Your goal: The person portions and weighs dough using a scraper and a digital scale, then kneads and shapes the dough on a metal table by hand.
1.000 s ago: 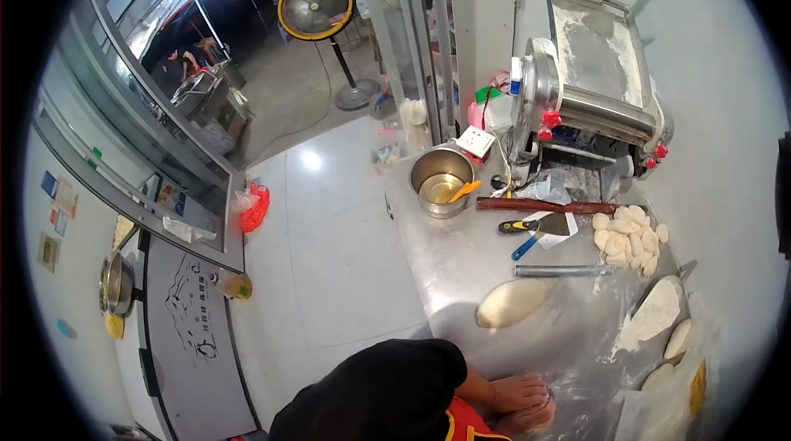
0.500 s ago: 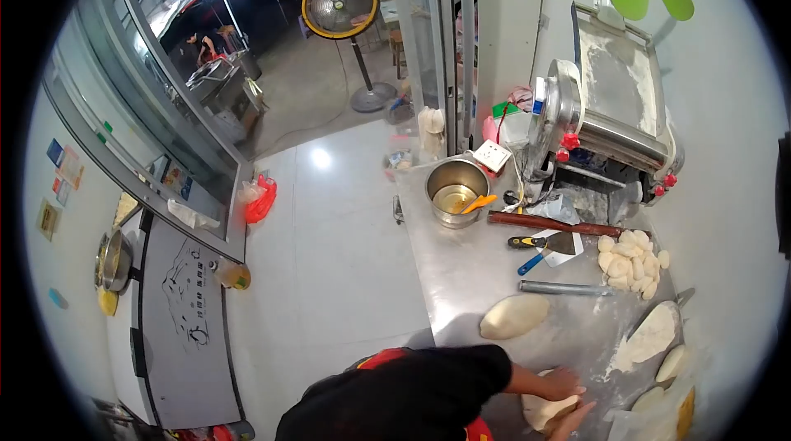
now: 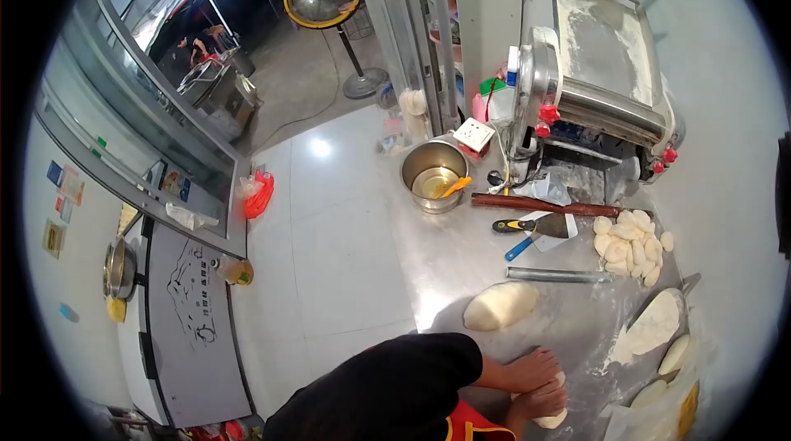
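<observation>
Side by side at the bottom centre, my left hand [image 3: 533,370] and my right hand [image 3: 541,401] press on a piece of pale dough [image 3: 552,420]. The fingers of both are together and curled over it, hiding most of the piece. The left hand lies above the right in view, and they touch or nearly touch. Just beyond them a smooth oval of dough [image 3: 501,307] rests on the metal worktop [image 3: 449,268]. Floury patches and smears mark the surface to their right.
A metal bar [image 3: 556,274], scrapers [image 3: 535,227], a dark red rolling pin [image 3: 560,206] and a steel pot [image 3: 435,177] lie beyond. Small dough pieces [image 3: 630,245] are heaped near the dough roller machine [image 3: 610,78]. Flattened dough lies at right; a person [image 3: 194,49] stands outside.
Since half a second ago, my hands have come closer together and cover more of the dough. The view has shifted, and the whole scene sits slightly differently in it.
</observation>
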`<state>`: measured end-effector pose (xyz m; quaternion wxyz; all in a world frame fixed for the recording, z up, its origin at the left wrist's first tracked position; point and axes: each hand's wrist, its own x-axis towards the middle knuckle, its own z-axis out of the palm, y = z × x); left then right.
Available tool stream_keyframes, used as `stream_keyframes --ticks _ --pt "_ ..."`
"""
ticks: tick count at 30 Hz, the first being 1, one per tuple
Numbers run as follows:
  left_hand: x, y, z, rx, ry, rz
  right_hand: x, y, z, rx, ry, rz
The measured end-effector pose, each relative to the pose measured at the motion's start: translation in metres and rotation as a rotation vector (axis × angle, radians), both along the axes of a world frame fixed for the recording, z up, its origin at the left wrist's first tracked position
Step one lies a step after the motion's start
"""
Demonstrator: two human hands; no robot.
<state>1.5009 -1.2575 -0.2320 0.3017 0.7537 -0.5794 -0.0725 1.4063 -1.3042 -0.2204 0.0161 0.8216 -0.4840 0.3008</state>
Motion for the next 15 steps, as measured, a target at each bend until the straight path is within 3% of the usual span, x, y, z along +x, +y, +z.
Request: stream_keyframes --ticks 2,4,6,7,8,9,10,11,12,13,14,15 --pt "0.003 -0.018 0.017 -0.005 -0.093 0.109 0.004 -0.017 -0.007 -0.047 0.052 0.006" --pt "0.005 -0.040 0.008 0.067 -0.155 0.156 0.001 -0.049 -0.035 -0.212 0.280 0.069" --pt "0.006 -0.070 -0.023 0.126 -0.192 0.230 0.002 -0.076 -0.045 -0.074 0.531 0.097" --pt "-0.004 -0.080 -0.036 0.152 -0.185 0.257 0.037 -0.054 0.031 0.374 0.652 -0.029" --pt "0.003 -0.068 -0.013 0.109 0.007 0.222 0.013 -0.079 -0.019 0.551 0.151 0.021" --pt "0.010 -0.079 -0.024 0.267 0.266 0.212 -0.011 -0.106 -0.073 0.668 -0.367 0.106" --pt "0.025 -0.066 -0.022 0.233 0.056 -0.088 0.008 -0.075 0.007 1.127 -0.620 -0.013" --pt "0.036 -0.057 -0.017 0.158 0.184 -0.193 -0.013 -0.069 0.015 1.358 -0.911 0.060" --pt "0.032 -0.051 -0.057 -0.115 0.261 -0.137 -0.031 -0.065 0.014 0.913 -0.596 0.177" --pt "0.038 -0.043 -0.074 -0.078 0.158 -0.212 -0.040 -0.044 0.050 0.860 -0.587 0.094" --pt "0.047 -0.020 0.005 0.197 0.378 -0.200 -0.059 -0.035 0.045 0.827 -0.580 -0.005" --pt "0.047 -0.018 0.009 0.256 0.401 -0.172 -0.077 -0.030 0.037 0.788 -0.581 -0.083"
